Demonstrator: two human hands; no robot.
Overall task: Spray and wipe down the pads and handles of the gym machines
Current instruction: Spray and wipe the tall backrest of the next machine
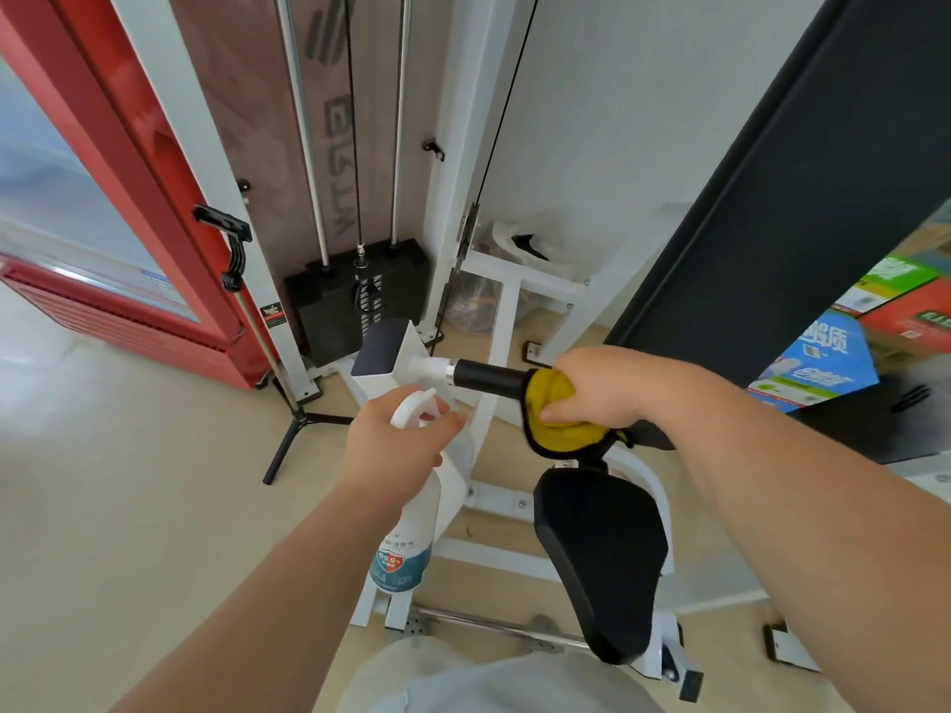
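Handle (pixel 489 380) of the white gym machine runs nearly level across the middle of the view, its long axis left to right. A metal collar (pixel 451 373) joins its left end to the frame (pixel 401 347), and its right end is hidden under a yellow cloth (pixel 558 429). The right hand (pixel 602 388) wraps round that cloth, fingers curled over the top and thumb underneath, so cloth and handle are clamped together.

The bare black stretch lies to the left of this grip, towards the collar, so I judge the wipe has to travel leftward along the axis. The left hand (pixel 396 434) is the nearer one to that bare stretch. It sits just below and left of it, fingers closed round the neck of a spray bottle (pixel 411 537) that hangs downward, with the white trigger head just under the handle. Which way the nozzle points I cannot tell.

The handle's sleeve looks matte and probably drags a little under cloth. A black seat pad (pixel 602 553) sits below the right hand, near the person.

Behind stands a weight stack (pixel 334 306) against a pale wall (pixel 617 120). A red cabinet (pixel 154 198) is on the left, a dark panel (pixel 772 198) and coloured cartons (pixel 823 362) on the right, over a beige floor (pixel 128 455).
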